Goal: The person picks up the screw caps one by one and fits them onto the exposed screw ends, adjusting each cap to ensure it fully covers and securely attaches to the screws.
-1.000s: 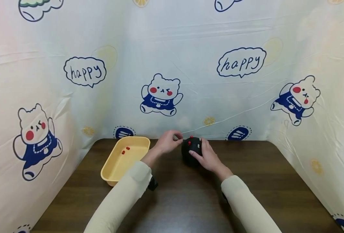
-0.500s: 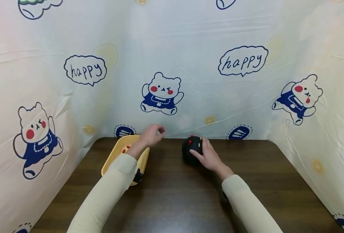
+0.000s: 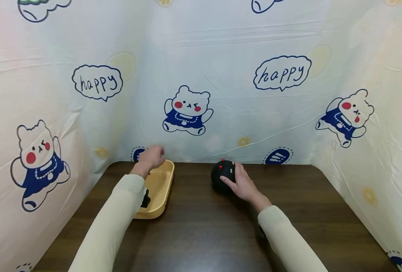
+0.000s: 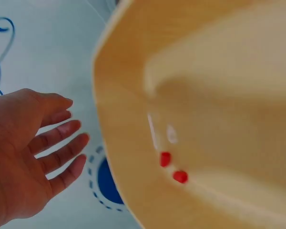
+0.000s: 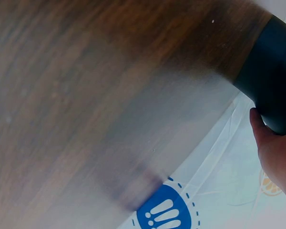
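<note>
My left hand (image 3: 152,156) hovers over the far end of a yellow plastic tray (image 3: 158,212). The left wrist view shows that hand (image 4: 35,150) with fingers spread and loosely bent, nothing between them, beside the tray's rim. Inside the tray lie two small red pieces (image 4: 180,176). My right hand (image 3: 244,184) grips the right side of a round black object (image 3: 218,180), thumb across its front. Small red pegs (image 3: 220,167) and white pegs (image 3: 231,170) stick out of its upper part. In the right wrist view, the black object (image 5: 271,71) is cut off by the frame edge.
Both stand on a dark brown wooden table (image 3: 201,234). A pale cloth printed with bears and words (image 3: 187,56) hangs behind the table and along both sides. A small black device (image 3: 146,199) sits at the left wrist.
My left hand has moved left, from beside the black object to above the tray's far end. The right hand keeps its grip on the black object, which stays in place.
</note>
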### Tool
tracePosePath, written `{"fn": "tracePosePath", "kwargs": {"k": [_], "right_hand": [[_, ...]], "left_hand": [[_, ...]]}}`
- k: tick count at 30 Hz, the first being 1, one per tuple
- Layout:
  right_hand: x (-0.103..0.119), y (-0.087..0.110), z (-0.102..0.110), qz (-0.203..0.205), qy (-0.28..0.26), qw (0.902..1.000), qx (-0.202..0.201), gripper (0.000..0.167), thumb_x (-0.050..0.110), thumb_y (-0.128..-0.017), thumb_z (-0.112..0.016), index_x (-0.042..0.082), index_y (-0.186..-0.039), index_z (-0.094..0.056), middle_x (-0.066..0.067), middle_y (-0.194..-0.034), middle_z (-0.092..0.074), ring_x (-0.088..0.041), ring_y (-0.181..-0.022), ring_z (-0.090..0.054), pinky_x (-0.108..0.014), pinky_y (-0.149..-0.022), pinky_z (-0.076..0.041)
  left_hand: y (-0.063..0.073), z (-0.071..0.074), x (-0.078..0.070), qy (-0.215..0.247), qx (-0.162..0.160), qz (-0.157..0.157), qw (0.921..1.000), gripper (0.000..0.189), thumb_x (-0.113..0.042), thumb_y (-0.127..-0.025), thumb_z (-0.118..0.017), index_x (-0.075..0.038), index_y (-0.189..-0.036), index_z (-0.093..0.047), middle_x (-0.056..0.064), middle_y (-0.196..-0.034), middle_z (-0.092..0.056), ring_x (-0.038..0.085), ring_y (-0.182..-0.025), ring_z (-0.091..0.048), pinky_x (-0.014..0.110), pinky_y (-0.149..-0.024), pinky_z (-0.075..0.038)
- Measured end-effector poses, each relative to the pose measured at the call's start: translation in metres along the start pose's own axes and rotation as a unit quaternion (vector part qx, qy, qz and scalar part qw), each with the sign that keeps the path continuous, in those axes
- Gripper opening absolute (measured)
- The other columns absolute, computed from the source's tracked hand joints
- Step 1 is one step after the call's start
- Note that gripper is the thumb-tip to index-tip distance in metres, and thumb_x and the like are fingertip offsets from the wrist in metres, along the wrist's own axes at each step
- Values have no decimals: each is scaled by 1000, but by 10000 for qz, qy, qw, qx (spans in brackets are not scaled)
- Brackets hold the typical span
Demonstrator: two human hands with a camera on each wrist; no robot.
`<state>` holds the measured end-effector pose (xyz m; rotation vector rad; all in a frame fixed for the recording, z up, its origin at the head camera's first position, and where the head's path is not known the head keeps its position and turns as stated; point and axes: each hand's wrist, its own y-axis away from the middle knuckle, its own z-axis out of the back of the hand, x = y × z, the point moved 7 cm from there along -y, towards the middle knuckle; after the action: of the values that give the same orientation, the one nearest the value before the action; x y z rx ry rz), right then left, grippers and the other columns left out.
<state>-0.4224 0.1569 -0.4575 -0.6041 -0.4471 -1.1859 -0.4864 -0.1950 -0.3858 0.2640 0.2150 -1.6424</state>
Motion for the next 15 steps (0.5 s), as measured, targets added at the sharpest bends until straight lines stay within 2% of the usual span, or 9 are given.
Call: {"fn": "tracePosePath", "kwargs": {"k": [5, 8, 11, 13, 15], "right_hand": [[1, -2, 1, 13, 35, 10000, -24, 98, 67, -96, -55, 5, -160, -14, -19, -158, -29, -36, -142, -38, -58, -116, -34], [2, -2, 1, 43, 9, 10000, -43, 99, 68, -96, -54, 5, -160, -14, -19, -158, -29, -36, -142, -39, -59, -115, -35], [1, -2, 0, 39, -17, 10000, -50, 100, 69, -95, -54, 5, -160, -14, -19, -158, -30, -36, -141, -39, -60, -114, -35], [0, -1, -1, 21, -38, 10000, -51, 100, 69, -95, -54, 5, -160, -14, -19, -159, -29, -36, -141, -39, -60, -114, -35], [-2, 0, -1, 6, -52, 10000, -44, 99, 69, -95, -54, 6, -160, -14, -18, -159, -29, -36, -141, -39, -60, -115, -34]], "left_hand": [[1, -5, 23, -49, 145, 532, 9985, 20, -10, -96, -57, 1, -111, -64, 18, -104, -64, 31, -85, -59, 46, -75, -51], [0, -11, 35, -76, 224, 819, 9964, 17, -9, -97, -55, 2, -108, -62, 17, -94, -61, 30, -80, -58, 41, -69, -50], [-1, -14, 44, -8, 132, 904, 9958, 25, -10, -98, -54, 4, -119, -56, 21, -100, -61, 33, -85, -58, 47, -74, -51], [-1, -16, 46, -3, 71, 823, 9966, 29, -10, -98, -53, 4, -124, -53, 23, -104, -61, 35, -88, -58, 51, -78, -51], [-1, -17, 48, 23, 23, 779, 9970, 29, -10, -98, -53, 3, -124, -52, 23, -101, -61, 35, -85, -60, 52, -77, -52]]}}
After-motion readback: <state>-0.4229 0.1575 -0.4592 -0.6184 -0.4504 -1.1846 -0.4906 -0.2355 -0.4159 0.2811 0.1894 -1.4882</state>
